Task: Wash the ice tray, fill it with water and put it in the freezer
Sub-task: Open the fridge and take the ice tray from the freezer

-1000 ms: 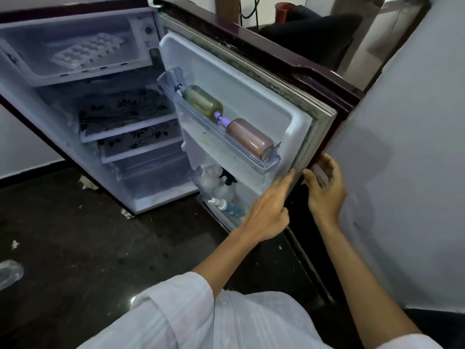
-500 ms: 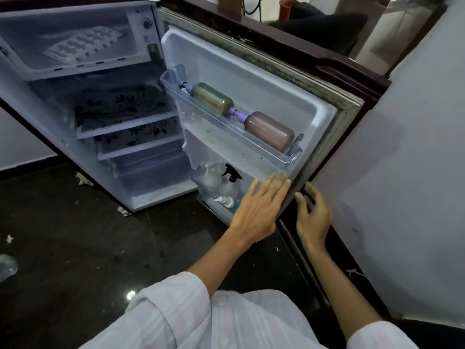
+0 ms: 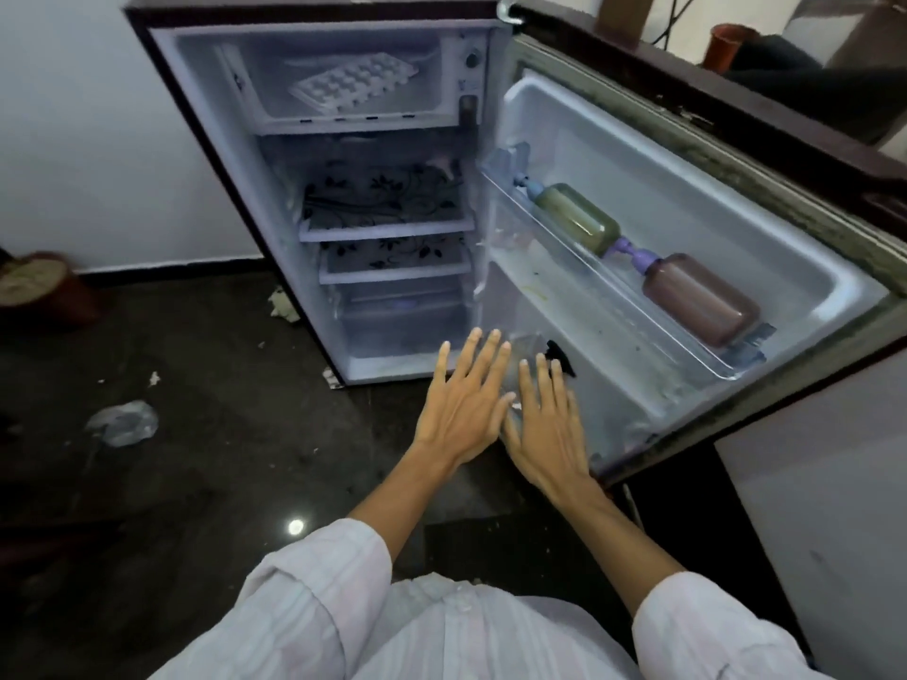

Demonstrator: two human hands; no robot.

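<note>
A white ice tray (image 3: pixel 352 82) lies flat in the freezer compartment (image 3: pixel 275 121) at the top of the small open fridge. The fridge door (image 3: pixel 687 267) stands swung out to the right. My left hand (image 3: pixel 461 404) and my right hand (image 3: pixel 545 424) are side by side in front of the door's lower inner part, fingers straight and spread, holding nothing. Whether they touch the door I cannot tell. They hide most of the lower door shelf.
A green bottle (image 3: pixel 579 223) and a brown bottle (image 3: pixel 702 299) lie in the upper door shelf. Patterned shelves (image 3: pixel 387 208) and a drawer fill the fridge body. Scraps and a plastic bag (image 3: pixel 125 422) lie on the dark floor. A white wall (image 3: pixel 824 522) is at right.
The door has swung wider open. Both hands left the door's outer edge and moved left to its lower inner side. The view turned to face the fridge more squarely.
</note>
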